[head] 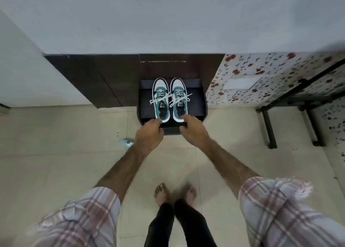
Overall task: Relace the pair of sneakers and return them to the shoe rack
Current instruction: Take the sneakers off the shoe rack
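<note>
A pale wall (168,18) fills the view beyond the hands, with a dark wooden rack (89,78) standing against it. To the right of the right hand is a floral-print cover (261,73) and a black metal frame (270,127). Below the hands lies the tiled floor (56,162), where the person's bare feet (162,192) stand. An open drawer (196,106) juts from the rack straight ahead of both hands. In it sit the sneakers, side by side, toes pointing away, laces tied. The left sneaker (161,99) is just beyond the left hand (149,134), whose curled fingers meet the drawer's front edge at the heel. The right sneaker (179,99) is just beyond the right hand (194,130), its fingers bent loosely, a fingertip at the heel; whether either hand grips anything I cannot tell. A small pale blue object (127,142) lies on the floor left of the left hand.
</note>
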